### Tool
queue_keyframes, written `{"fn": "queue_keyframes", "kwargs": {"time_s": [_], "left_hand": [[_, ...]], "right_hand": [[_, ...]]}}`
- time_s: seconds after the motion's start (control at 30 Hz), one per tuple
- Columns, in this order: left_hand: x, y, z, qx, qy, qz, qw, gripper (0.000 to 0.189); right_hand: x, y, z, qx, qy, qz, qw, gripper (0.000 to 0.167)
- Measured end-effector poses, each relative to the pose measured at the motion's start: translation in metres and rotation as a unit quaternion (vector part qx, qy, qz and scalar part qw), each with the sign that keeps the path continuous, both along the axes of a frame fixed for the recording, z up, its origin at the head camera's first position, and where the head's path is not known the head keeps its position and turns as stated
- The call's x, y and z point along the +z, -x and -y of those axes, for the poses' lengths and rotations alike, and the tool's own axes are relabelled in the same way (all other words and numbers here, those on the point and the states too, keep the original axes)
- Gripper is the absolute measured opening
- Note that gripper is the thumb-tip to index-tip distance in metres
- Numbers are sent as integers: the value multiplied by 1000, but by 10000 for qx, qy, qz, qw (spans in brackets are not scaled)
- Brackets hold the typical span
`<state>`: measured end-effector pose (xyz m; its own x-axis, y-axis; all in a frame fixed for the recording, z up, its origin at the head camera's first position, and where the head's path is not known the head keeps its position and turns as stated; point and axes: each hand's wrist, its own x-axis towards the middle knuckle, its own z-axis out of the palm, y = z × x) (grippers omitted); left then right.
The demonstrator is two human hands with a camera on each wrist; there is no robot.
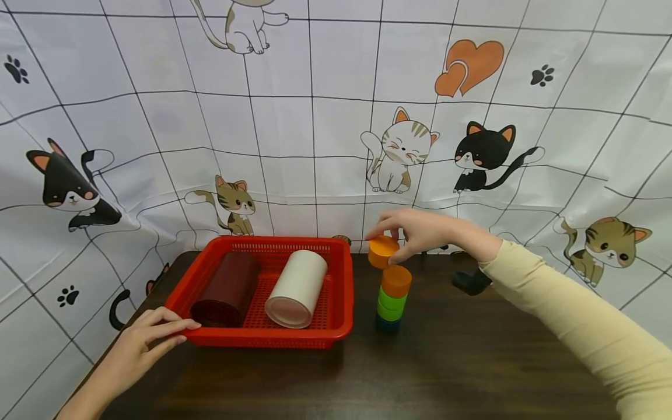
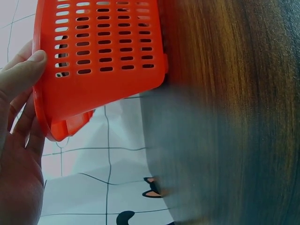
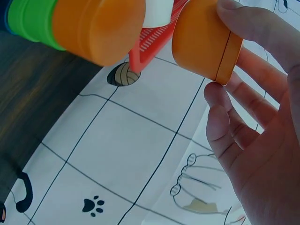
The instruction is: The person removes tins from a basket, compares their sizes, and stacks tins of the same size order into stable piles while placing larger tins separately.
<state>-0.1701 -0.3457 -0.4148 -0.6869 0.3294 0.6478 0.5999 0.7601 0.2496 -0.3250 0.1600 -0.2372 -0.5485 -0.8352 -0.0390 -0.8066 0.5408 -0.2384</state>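
My right hand (image 1: 422,230) pinches a small orange cylinder (image 1: 383,252) between thumb and fingers, above a stack of similar pieces. A thin seam rings this orange cylinder (image 3: 201,42) near one end in the right wrist view. The upright stack has an orange piece (image 1: 396,282) on top, bright green pieces (image 1: 391,301) below and a dark blue one (image 1: 388,323) at the bottom. My left hand (image 1: 137,349) holds the near left corner of a red plastic basket (image 1: 262,337). In the left wrist view the thumb (image 2: 28,70) lies on the rim, with other fingers behind it.
Inside the basket lie a dark maroon cylinder (image 1: 228,291) and a cream-white cylinder (image 1: 298,286), both on their sides. The dark wooden table (image 1: 446,361) carries everything. A white cloth (image 1: 336,128) printed with cats and grid lines hangs behind and along the left.
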Motion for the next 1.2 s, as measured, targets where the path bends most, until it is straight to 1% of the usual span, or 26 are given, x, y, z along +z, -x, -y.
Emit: {"fn": "queue_keyframes", "kwargs": {"time_s": [0.13, 0.27, 0.47, 0.73, 1.0, 1.2], "left_hand": [[-1, 0, 0, -27, -39, 0, 10000, 57], [-1, -1, 0, 15, -41, 8, 10000, 57], [-2, 0, 0, -39, -64, 22, 10000, 56], [-3, 0, -1, -17, -76, 38, 10000, 55], [-4, 0, 2, 7, -72, 42, 10000, 57], [-1, 0, 1, -93, -89, -11, 9999, 56]], "right_hand": [[-1, -4, -6, -84, 6, 7, 10000, 51], [-2, -7, -10, -162, 33, 50, 9999, 51], [-6, -10, -18, -175, 118, 16, 9998, 52], [-11, -11, -27, -176, 169, -24, 9997, 51], [-16, -13, -30, -236, 206, 41, 9995, 51], [-21, -12, -32, -232, 238, 31, 9994, 50]]}}
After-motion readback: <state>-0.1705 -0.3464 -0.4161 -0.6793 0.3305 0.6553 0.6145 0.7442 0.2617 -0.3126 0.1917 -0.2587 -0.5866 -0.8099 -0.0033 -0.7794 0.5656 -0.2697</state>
